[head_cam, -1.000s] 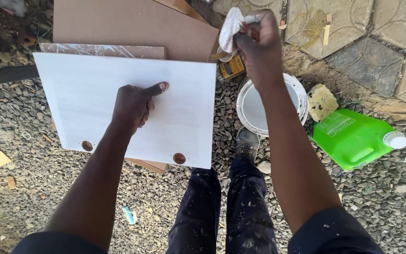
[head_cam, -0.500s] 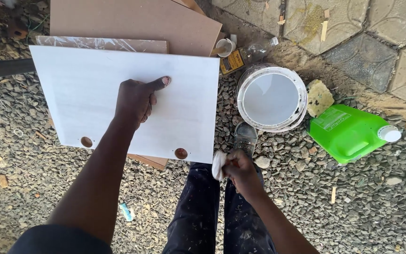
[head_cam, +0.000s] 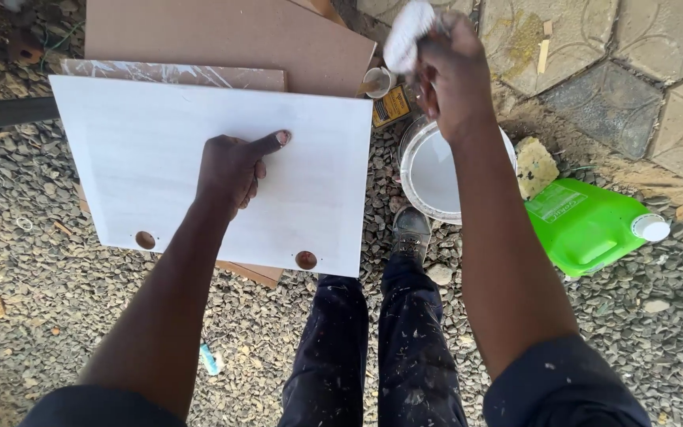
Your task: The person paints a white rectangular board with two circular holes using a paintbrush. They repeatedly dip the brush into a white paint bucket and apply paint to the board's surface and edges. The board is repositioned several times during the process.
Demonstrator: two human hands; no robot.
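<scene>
Gravel ground [head_cam: 33, 316], white paint in bucket [head_cam: 436, 170], green jug [head_cam: 590, 229] capped

Single head camera, looking steeply down, close over white panel [head_cam: 215, 158].

Gravel ground [head_cam: 65, 332] carries paint bucket [head_cam: 436, 170]; green jug [head_cam: 586, 225] and yellow sponge [head_cam: 535, 166] lie right of bucket, brown boards [head_cam: 231, 35] left.

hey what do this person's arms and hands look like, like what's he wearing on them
Both hands, the left hand and the right hand, are bare with no gloves. The forearms are bare too. Dark navy short sleeves with small pale paint specks cover the upper arms. No watch or rings are visible.
</scene>
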